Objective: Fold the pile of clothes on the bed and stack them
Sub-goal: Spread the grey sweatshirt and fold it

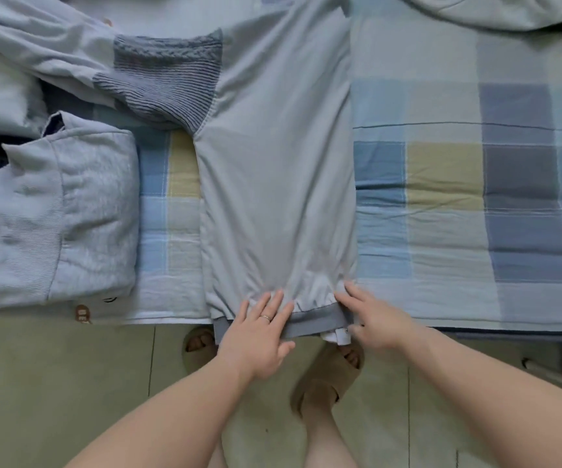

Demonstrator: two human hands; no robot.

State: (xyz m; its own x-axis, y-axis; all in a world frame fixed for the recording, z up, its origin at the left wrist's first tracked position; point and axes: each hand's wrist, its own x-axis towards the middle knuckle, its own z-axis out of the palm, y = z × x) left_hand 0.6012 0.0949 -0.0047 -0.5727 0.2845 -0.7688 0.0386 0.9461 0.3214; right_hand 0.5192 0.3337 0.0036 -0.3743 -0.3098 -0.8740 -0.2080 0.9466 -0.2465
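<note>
- The long pale grey cloth top [276,184] was thin, smooth, matt jersey.
- Its darker grey sleeve [168,82] and darker grey hem band [316,320] were ribbed knit.
- The folded light grey sweatshirt [97,204] was thick, fuzzy fleece with a ribbed band.
- The blue, yellow and grey checked bedcover [458,184] was stitched, slightly crinkled matt cloth.
- The pale floor tiles [53,383] looked smooth and hard.

only legible txt: partial "be" on brown patch [82,313] by folded hoodie [80,211].
</note>
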